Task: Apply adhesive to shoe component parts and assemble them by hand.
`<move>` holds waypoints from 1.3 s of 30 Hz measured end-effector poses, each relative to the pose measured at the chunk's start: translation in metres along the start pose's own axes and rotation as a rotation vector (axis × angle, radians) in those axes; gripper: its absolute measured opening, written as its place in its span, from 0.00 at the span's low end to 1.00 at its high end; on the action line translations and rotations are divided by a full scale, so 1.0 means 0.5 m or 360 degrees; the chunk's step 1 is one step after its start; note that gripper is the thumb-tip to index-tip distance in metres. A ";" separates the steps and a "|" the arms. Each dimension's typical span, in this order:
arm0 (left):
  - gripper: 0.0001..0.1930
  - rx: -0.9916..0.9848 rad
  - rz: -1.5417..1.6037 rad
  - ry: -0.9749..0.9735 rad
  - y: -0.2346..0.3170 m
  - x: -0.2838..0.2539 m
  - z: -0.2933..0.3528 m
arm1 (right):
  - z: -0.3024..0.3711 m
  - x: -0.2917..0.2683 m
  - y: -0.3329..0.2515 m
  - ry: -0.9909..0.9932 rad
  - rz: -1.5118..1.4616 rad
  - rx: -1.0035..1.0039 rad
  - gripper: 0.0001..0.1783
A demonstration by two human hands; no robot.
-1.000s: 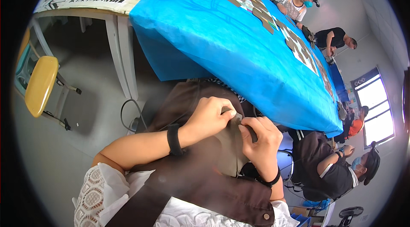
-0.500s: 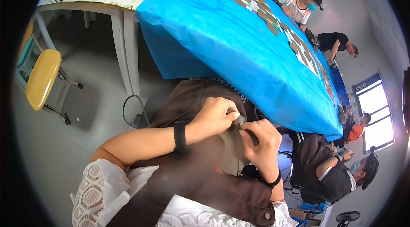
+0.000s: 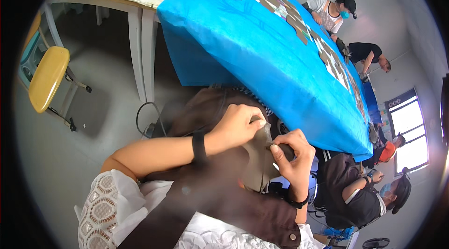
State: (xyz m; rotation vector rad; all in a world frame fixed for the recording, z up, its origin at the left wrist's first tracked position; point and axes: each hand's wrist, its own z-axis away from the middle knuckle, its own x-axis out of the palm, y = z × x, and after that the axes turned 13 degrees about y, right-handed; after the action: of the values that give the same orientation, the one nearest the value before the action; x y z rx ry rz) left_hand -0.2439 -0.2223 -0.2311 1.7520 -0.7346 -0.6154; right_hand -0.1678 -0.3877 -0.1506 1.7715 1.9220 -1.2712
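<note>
A limp grey-brown piece of sheet material [image 3: 257, 155], cloth or leather by its look, hangs in front of my lap. My left hand [image 3: 237, 126] is closed in a pinch on its upper edge, thumb and fingertips together. Close by on the right, my right hand [image 3: 294, 153] pinches the same edge between thumb and bent forefinger. A short pale strip of the edge shows between the two hands. The lower part of the piece lies against my brown apron [image 3: 224, 207], so its full outline is hard to make out.
A table with a blue cover [image 3: 224, 43] runs ahead and to the right, bearing several grey-brown cut pieces [image 3: 294, 22]. A yellow chair [image 3: 49, 79] stands at left. Beside me on the right sits a person [image 3: 362, 193]; other people [image 3: 327, 12] work along the table's far side.
My right hand has moved slightly right, away from my left, and more of the piece's edge shows between them. The view has shifted a little.
</note>
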 end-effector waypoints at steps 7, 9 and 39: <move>0.06 0.0469 0.0212 0.0139 0.021 0.003 0.012 | -0.001 0.001 0.010 0.0212 0.0100 0.0304 0.05; 0.06 0.0492 0.0222 0.0146 0.021 0.002 0.010 | 0.000 -0.002 0.013 0.0224 0.0145 0.0358 0.06; 0.04 0.0596 0.0195 0.0150 0.028 0.003 0.017 | 0.003 0.001 0.023 0.0234 0.0118 0.0378 0.07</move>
State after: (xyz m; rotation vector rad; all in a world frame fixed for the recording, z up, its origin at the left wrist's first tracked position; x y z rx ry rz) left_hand -0.2517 -0.2319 -0.2199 2.0434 -0.9275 -0.3226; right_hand -0.1583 -0.3896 -0.1569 2.0851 1.8225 -1.4302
